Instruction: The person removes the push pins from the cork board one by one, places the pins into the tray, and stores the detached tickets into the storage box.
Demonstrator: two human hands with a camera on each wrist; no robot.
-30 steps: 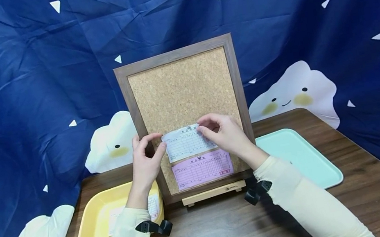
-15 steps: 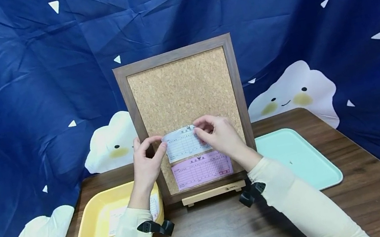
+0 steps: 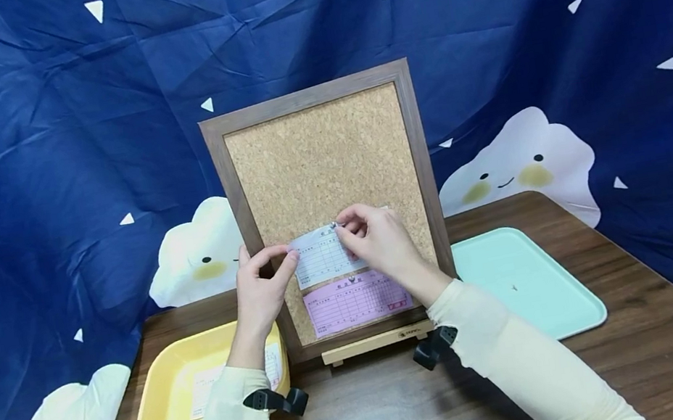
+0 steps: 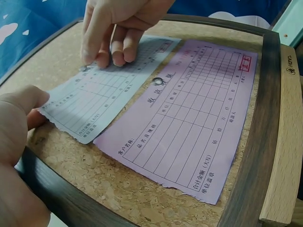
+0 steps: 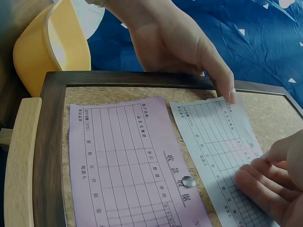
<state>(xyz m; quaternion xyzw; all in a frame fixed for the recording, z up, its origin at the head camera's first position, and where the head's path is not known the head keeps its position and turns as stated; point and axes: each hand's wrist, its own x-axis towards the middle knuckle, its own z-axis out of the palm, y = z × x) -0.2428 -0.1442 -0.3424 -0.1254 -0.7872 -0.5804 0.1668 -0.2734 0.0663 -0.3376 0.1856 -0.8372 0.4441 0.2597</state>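
Note:
A pale blue printed slip [image 3: 317, 255] lies against the framed corkboard [image 3: 322, 161], above a pink slip [image 3: 358, 302] fixed by a silver pushpin [image 5: 188, 182]. My left hand [image 3: 259, 288] pinches the blue slip's upper left corner between thumb and forefinger. At that slip's top middle, my right hand [image 3: 380, 243] has its thumb and forefinger tips at a second silver pushpin [image 4: 84, 68]. The other right fingers are bent and rest over the slip, hiding its right part in the head view.
A yellow bin [image 3: 166, 369] with paper slips stands on the left of the wooden table [image 3: 375, 409]. To the right lies a mint tray [image 3: 528, 275] with a tiny dark item [image 3: 514, 288]. The board stands on a light wood easel ledge [image 3: 374, 343], before a blue curtain.
My right hand has slid left along the blue slip's top edge, from its right part to the pushpin. The left hand still holds the corner, almost unmoved.

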